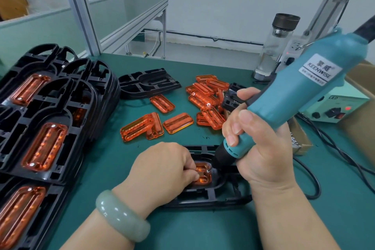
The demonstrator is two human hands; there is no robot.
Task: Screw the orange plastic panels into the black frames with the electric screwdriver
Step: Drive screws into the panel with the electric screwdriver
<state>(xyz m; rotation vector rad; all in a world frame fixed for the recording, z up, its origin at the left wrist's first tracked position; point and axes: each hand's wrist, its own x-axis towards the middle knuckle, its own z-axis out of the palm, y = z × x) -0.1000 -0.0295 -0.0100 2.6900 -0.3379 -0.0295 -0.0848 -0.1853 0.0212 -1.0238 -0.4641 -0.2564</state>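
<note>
Mid-task: finished frames (44,128) stacked left, loose panels (178,122) plus a bare frame (150,83) far; left hand (162,166) pinches panel (203,175) in near frame (203,197), right hand (259,148) grips screwdriver (304,87).

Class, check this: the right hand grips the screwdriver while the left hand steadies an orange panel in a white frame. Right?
No: the head view shows a black frame. The right hand grips the screwdriver while the left hand steadies an orange panel in it.
</note>
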